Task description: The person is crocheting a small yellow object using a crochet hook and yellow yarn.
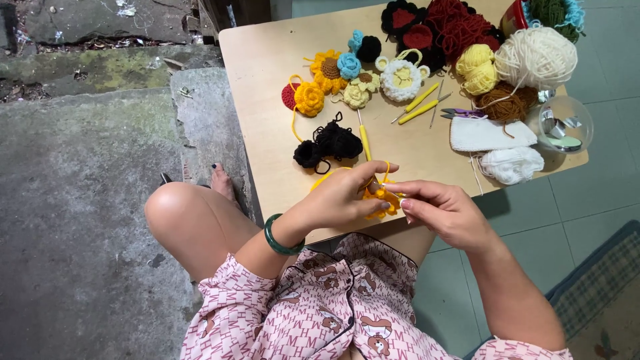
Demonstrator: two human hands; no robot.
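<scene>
Yellow crochet piece [381,199] between both hands (hook apparently)

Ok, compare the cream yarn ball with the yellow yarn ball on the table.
The cream yarn ball is clearly bigger than the yellow yarn ball. The cream one is a single round ball; the yellow one looks like two smaller lumps stacked together. The cream one sits nearer the table's right edge, the yellow one just to its left, touching it. Both are loosely wound yarn lying untouched, away from both hands.

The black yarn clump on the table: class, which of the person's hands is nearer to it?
Left. The left hand sits just below the black yarn clump; the right hand lies farther off, below and to its right.
</scene>
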